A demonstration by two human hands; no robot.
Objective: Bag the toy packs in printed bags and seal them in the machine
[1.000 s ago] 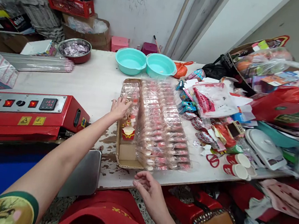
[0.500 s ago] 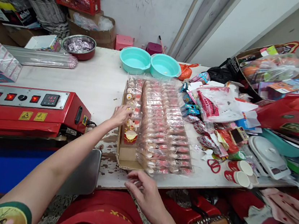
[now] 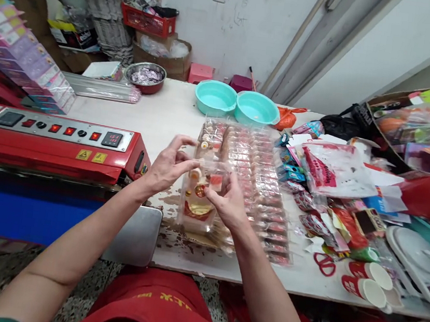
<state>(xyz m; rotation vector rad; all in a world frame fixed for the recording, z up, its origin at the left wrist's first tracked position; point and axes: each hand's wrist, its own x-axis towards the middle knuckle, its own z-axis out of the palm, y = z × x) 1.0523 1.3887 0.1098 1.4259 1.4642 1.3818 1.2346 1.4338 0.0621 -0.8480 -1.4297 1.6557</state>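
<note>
Fingertips of the right hand pinch a clear packet along its right side, thumb in front; the left hand's thumb is at its upper left corner, its fingers curled and slightly apart (blur hides whether they grip). Half a second ago the right hand was idle by the near edge of the cardboard tray, the left alone over it. Now the packet is lifted above the tray's near part, seemingly free for handling.
</note>
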